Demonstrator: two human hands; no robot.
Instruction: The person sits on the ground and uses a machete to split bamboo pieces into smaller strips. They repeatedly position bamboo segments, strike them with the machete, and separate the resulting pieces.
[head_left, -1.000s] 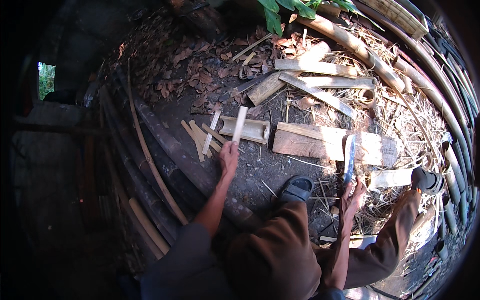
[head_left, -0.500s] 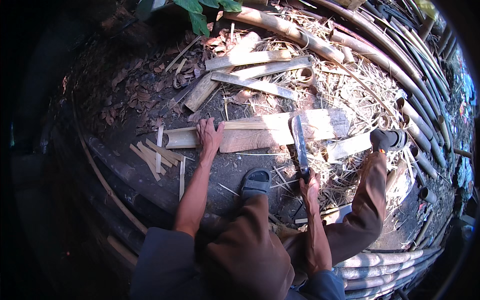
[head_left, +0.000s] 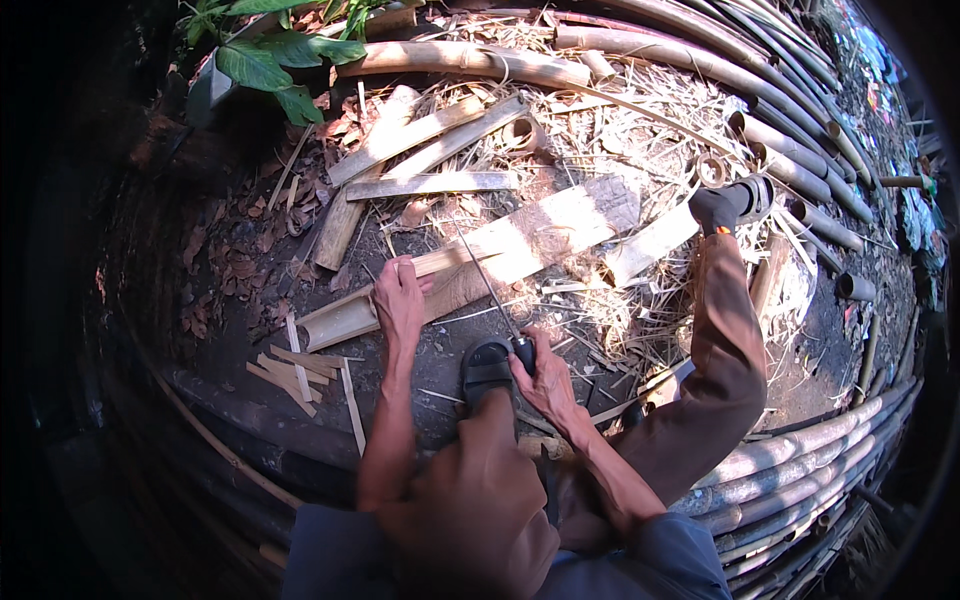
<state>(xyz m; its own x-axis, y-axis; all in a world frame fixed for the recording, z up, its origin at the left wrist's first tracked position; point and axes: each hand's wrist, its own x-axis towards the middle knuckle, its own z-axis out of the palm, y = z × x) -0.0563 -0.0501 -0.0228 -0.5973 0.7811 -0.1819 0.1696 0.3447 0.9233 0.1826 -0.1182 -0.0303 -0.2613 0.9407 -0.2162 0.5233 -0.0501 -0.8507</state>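
My left hand (head_left: 400,302) is closed round a split bamboo piece (head_left: 335,322), whose hollow lower end sticks out beyond the fingers. The pale upper part of that piece lies along a flat wooden plank (head_left: 575,228) on the ground. My right hand (head_left: 547,378) grips the dark handle of a machete (head_left: 484,272). Its thin blade, seen almost edge-on, points away from me and crosses over the bamboo and the plank. Whether the edge touches the bamboo I cannot tell.
Several thin bamboo slats (head_left: 290,375) lie left of my left hand. Split bamboo pieces (head_left: 430,184) rest beyond the plank. My sandalled foot (head_left: 487,365) is close to the machete handle; my other foot (head_left: 728,205) is at the right. Bamboo poles (head_left: 690,62) and shavings (head_left: 640,130) surround the spot.
My right hand has moved left with the machete, and its blade has turned from broad side to nearly edge-on, nearer my left hand. The view has shifted; plank and bamboo now slant more.
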